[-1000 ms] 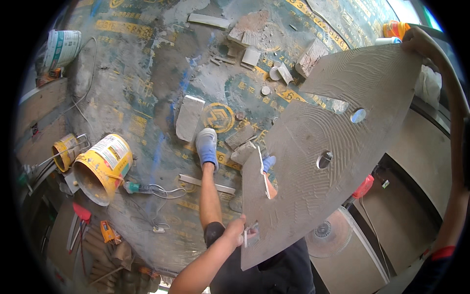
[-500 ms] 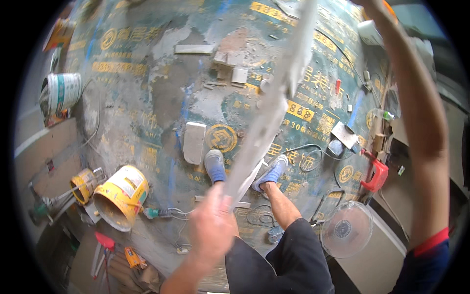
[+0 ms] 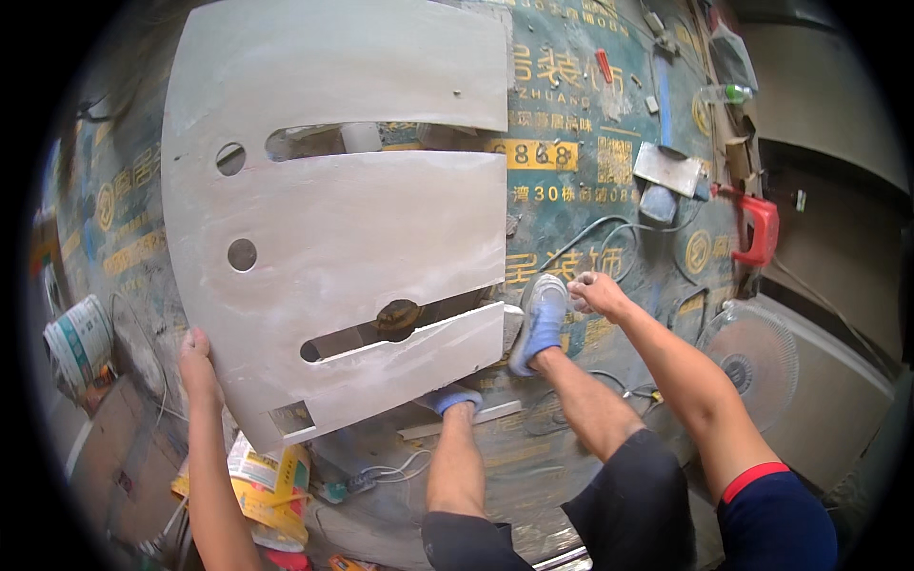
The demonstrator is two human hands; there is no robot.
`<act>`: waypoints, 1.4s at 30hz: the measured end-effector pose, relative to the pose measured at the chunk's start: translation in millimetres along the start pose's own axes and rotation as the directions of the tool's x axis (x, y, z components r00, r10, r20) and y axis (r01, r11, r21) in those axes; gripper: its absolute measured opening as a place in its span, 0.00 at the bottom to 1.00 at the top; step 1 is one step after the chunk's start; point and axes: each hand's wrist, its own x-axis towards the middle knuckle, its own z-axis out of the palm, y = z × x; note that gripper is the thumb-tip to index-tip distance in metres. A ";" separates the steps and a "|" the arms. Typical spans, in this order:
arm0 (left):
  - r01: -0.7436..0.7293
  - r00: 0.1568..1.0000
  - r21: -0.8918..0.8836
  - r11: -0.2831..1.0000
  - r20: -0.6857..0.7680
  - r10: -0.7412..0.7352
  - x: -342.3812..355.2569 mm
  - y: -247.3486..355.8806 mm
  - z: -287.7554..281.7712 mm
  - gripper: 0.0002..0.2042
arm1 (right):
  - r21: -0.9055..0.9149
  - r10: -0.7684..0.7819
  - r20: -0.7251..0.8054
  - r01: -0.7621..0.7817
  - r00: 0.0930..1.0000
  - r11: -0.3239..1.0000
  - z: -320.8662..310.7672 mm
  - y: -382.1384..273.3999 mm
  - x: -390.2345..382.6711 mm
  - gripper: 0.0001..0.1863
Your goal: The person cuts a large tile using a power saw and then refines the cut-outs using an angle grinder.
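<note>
A large pale tile slab [image 3: 371,214] with long slots and round holes fills the left and middle of the head view. It is turned broadside to me, above the covered floor. My left hand [image 3: 198,366] grips its lower left edge; the fingers behind the slab are hidden. My right hand [image 3: 598,293] is off the slab, over the floor beside my right shoe [image 3: 543,319]. Its fingers are loosely bent and apart, with nothing visible in them. The slab's slots run in from its right edge, and a narrow strip lies below the lower slot.
Yellow buckets [image 3: 269,481] stand at the lower left, and a white pail [image 3: 78,338] lies farther left. On the right are a red clamp-like tool [image 3: 759,231], a fan [image 3: 750,362], and loose cables [image 3: 624,226]. Green printed sheeting [image 3: 562,105] covers the floor.
The slab has turned from nearly edge-on to broadside. My right hand has come down from the top right to near my right shoe. My left hand has moved left with the slab's edge.
</note>
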 end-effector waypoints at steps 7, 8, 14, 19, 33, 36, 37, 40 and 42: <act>0.007 0.998 -0.209 0.978 0.058 0.006 106.0 -70.2 13.0 0.23 | -0.097 -0.066 0.308 0.100 0.949 0.990 76.2 56.4 22.7 0.25; 0.002 0.996 -0.221 0.975 0.089 0.018 115.9 -79.1 12.3 0.23 | -0.149 -0.084 0.328 0.139 0.941 0.979 92.6 60.3 26.1 0.29; 0.078 0.992 -0.281 0.957 -0.076 -0.103 159.0 -116.9 26.3 0.24 | 0.234 0.053 0.573 -0.225 0.818 0.946 148.1 67.1 16.1 0.38; 0.074 0.986 -0.263 0.962 -0.124 -0.110 184.3 -137.2 10.1 0.24 | 0.280 0.082 0.620 -0.319 0.780 0.905 158.0 84.1 6.4 0.42; 0.140 0.985 -0.306 0.942 -0.052 -0.163 146.3 -148.9 63.6 0.25 | 0.469 -0.113 0.636 -0.265 0.764 0.842 132.4 113.4 20.3 0.32; 0.138 0.984 -0.322 0.937 -0.060 -0.166 134.4 -163.7 64.0 0.24 | 0.378 -0.090 0.632 -0.205 0.770 0.903 117.5 114.4 27.0 0.32; 0.142 0.984 -0.319 0.937 -0.055 -0.168 131.8 -169.1 66.9 0.24 | 0.330 -0.067 0.634 -0.192 0.771 0.924 112.5 122.3 31.7 0.31; 0.123 0.988 -0.370 0.921 -0.046 -0.150 124.7 -182.4 65.6 0.23 | 0.294 -0.146 0.591 -0.043 0.794 0.955 94.9 115.9 26.7 0.32; 0.106 0.989 -0.364 0.925 -0.054 -0.135 117.7 -185.5 65.1 0.23 | 0.343 -0.208 0.587 -0.007 0.783 0.939 86.7 116.1 26.8 0.32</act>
